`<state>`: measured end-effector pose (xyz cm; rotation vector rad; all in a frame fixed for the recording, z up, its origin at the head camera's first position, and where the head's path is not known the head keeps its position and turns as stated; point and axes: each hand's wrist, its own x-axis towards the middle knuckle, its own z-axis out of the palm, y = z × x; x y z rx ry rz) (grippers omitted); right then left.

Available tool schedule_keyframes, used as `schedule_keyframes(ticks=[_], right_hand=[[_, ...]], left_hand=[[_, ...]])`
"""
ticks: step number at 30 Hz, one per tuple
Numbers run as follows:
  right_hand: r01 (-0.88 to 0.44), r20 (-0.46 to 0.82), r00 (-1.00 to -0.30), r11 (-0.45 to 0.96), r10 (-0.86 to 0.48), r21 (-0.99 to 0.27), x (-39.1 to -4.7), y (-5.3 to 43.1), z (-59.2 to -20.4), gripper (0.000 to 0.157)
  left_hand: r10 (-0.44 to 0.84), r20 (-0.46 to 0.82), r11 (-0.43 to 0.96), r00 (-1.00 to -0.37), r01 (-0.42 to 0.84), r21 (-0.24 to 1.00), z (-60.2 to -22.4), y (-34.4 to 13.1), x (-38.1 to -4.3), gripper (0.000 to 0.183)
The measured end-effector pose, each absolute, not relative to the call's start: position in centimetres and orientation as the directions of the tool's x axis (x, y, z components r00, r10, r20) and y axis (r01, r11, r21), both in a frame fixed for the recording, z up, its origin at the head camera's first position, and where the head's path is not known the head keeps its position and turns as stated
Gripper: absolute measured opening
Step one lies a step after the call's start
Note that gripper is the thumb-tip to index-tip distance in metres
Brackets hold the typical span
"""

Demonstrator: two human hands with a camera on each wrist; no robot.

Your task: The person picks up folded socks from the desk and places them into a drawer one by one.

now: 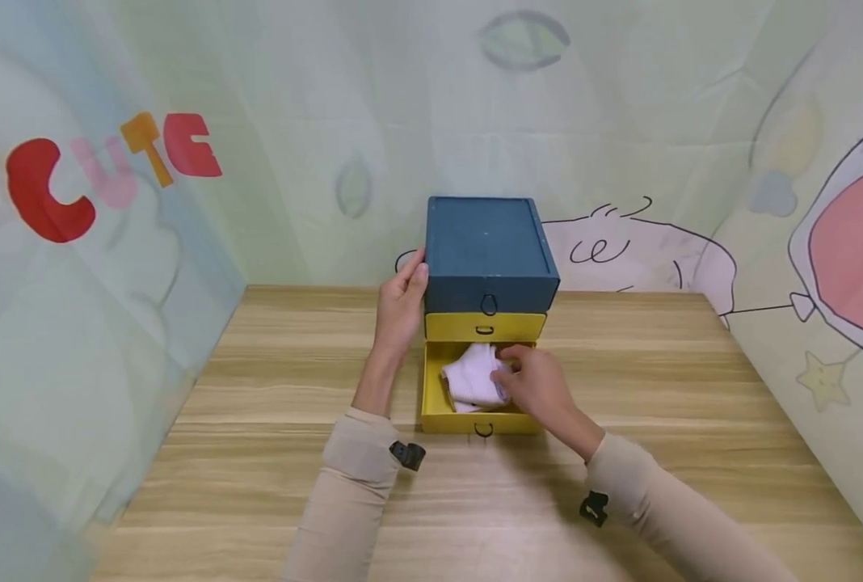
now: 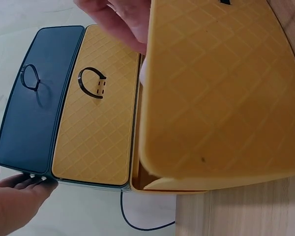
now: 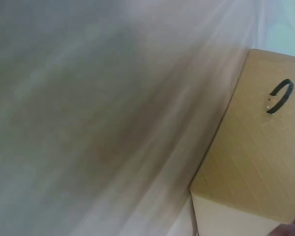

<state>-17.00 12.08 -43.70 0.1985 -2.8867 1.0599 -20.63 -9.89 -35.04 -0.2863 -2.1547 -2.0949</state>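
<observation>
A small drawer unit stands on the table, with a dark blue top (image 1: pixel 486 238), a closed yellow drawer (image 1: pixel 460 326) under it and a pulled-out yellow drawer (image 1: pixel 446 423) at the bottom. Inside the bottom drawer lies a folded white cloth (image 1: pixel 470 377) with a ribbed edge. My right hand (image 1: pixel 540 384) reaches in from the right, thumb and fingers pinching the cloth's right edge. Against the unit's left side rests my left hand (image 1: pixel 400 311); the left wrist view shows its fingers (image 2: pixel 32 183) laid along the blue side. Only a sliver of the right hand shows in the right wrist view.
Each drawer front has a black loop handle (image 2: pixel 91 82). The wood-grain table (image 1: pixel 293 364) extends on both sides of the unit. Behind stands a printed fabric backdrop (image 1: pixel 315 162), with more of it left and right.
</observation>
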Motion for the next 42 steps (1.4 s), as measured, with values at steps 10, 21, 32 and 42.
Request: schedule_keyframes(ticks=[10, 21, 32, 42], right_hand=[[-0.342, 0.376, -0.925, 0.565, -0.059, -0.751, -12.9, 12.8, -43.8, 0.007], [-0.433, 0.381, -0.895, 0.659, -0.233, -0.615, -8.4, 11.7, -46.9, 0.011], [-0.451, 0.383, -0.884, 0.697, -0.267, -0.557, -10.3, 11.1, -48.9, 0.006], [-0.437, 0.377, -0.889, 0.73, -0.261, -0.525, -15.7, 10.9, -48.2, 0.005]], left_hand=[[0.057, 0.221, 0.023, -0.974, 0.223, 0.975, -35.1, -9.9, -20.5, 0.05], [0.031, 0.234, 0.024, -0.972, 0.235, 0.972, -37.0, -9.9, -22.3, 0.052], [0.034, 0.232, 0.019, -0.972, 0.232, 0.972, -37.7, -9.8, -22.5, 0.051], [0.029, 0.259, 0.042, -0.965, 0.26, 0.965, -37.9, -9.9, -22.6, 0.054]])
